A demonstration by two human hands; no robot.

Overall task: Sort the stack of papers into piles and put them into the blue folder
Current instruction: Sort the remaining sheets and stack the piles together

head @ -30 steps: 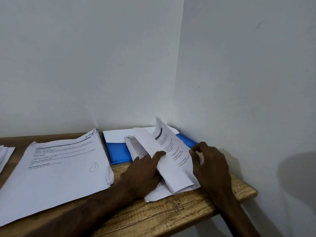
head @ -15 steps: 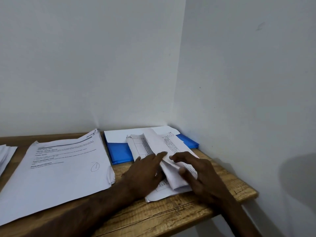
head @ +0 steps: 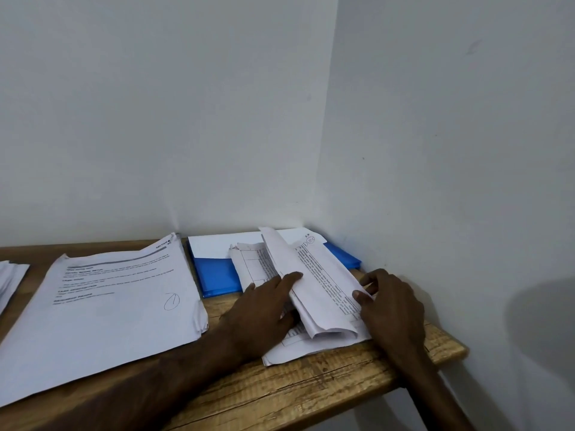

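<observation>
Head view: the stack (head: 323, 284) lies at the right end of the table (head: 311, 396), close to the corner of the wall (head: 435, 150). Its far end overlaps the folder (head: 214, 275). The upper sheets are curled over lengthwise into a loose roll, printed text showing on the right side, while flatter sheets spread out beneath towards the near table edge.

The left hand (head: 264, 309) lies flat on the stack's left side, fingers straight. Its forefinger presses on the rolled sheets and it holds nothing. The right hand (head: 392, 303) is at the stack's right edge, thumb on top of the paper and fingers curled just beside it, pinching that edge. The stack sits between the two hands and touches both.

The folder lies flat against the back wall, just beyond the left hand's fingertips, with a white sheet (head: 224, 247) on its far part. A large pile (head: 118, 306) lies left of the folder, under the left forearm's near side. A smaller pile (head: 9, 281) shows at the frame's left edge.
</observation>
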